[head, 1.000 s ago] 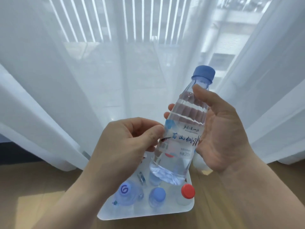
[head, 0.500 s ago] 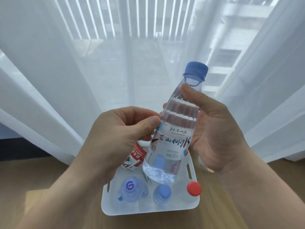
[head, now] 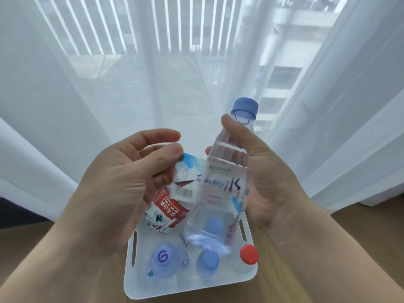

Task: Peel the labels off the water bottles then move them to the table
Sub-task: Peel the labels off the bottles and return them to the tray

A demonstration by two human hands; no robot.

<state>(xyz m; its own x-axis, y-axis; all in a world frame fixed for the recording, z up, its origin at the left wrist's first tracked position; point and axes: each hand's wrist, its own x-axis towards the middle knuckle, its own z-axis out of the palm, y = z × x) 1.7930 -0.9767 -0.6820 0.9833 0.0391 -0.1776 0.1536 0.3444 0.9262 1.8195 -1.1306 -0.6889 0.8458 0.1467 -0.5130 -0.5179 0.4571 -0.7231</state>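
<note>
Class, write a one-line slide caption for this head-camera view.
Right hand holds a blue-capped bottle; left hand pinches its half-peeled label above a white tray.

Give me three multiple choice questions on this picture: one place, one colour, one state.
1. Where does the red-capped bottle stand? A the tray's near right corner; B outside the tray; C the tray's far left corner.
2. What colour is the held bottle's cap? A green; B blue; C yellow.
3. How is the held bottle's label? A fully wrapped; B gone; C partly peeled.
Answers: A, its cap shows at that corner; B, blue above the right hand's thumb; C, the left hand pinches its loose end off the bottle.
</note>
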